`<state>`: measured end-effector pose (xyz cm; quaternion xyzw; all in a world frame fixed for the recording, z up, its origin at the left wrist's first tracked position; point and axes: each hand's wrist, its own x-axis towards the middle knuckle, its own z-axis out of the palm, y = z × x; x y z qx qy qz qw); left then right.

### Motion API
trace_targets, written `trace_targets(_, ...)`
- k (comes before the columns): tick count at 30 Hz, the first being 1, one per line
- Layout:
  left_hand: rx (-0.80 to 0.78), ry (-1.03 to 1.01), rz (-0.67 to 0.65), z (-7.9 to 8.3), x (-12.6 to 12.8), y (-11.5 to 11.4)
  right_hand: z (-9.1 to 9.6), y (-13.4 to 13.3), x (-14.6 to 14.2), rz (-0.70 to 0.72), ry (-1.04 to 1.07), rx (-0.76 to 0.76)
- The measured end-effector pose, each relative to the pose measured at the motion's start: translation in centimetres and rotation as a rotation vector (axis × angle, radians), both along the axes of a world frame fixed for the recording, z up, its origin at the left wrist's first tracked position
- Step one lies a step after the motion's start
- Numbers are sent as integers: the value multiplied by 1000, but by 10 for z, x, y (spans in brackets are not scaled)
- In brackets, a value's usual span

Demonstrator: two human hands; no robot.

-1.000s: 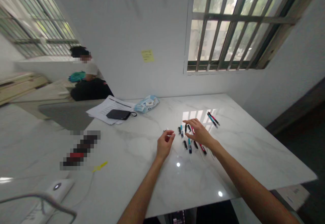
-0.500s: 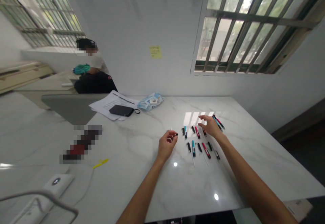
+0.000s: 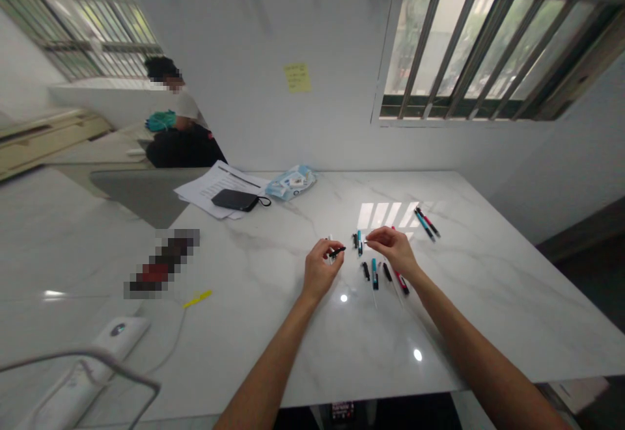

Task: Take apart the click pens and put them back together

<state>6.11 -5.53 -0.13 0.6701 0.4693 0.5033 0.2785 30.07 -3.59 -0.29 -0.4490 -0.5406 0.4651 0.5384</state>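
Observation:
My left hand [image 3: 319, 267] is closed in a pinch on a small black pen part [image 3: 336, 251] just above the white marble table [image 3: 273, 300]. My right hand [image 3: 393, 251] is closed in a pinch on a thin pen piece [image 3: 370, 242], its tip pointing toward the left hand. Below and between the hands lie several pen parts: a teal barrel [image 3: 374, 272], a red barrel [image 3: 402, 281], black caps [image 3: 366, 270]. Two whole pens [image 3: 426, 223], red and teal, lie farther right.
Papers with a black pouch [image 3: 235, 200] and a blue packet [image 3: 290, 183] lie at the table's far side. A yellow strip [image 3: 197, 298] and a white device with a cable [image 3: 97, 358] are at the left. Another person [image 3: 176, 124] sits at a far table under barred windows.
My right hand reached right toward the pens, then came back left, now pinching a thin piece close to the left hand. The left hand stayed nearly in place with its part.

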Motion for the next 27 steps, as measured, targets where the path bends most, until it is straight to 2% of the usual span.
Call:
trace_targets(5,49,61,-67,0,2,-2,-4,-16,-24,75,79,-56)
trace_targets(11,64,69,-115,5,6,-8,-4,-16,-25,92,73,-65)
trace_targets(15,39,67,-129,7,8,-8,-5,-18,-26,154,69,-97)
trace_targets(23,-48,31,-153,12,7,-10,-2,-24,-25,90,-142,-45)
trace_targets(27,-48,21,-156,10,7,-9,1,-25,-23,128,-216,-8)
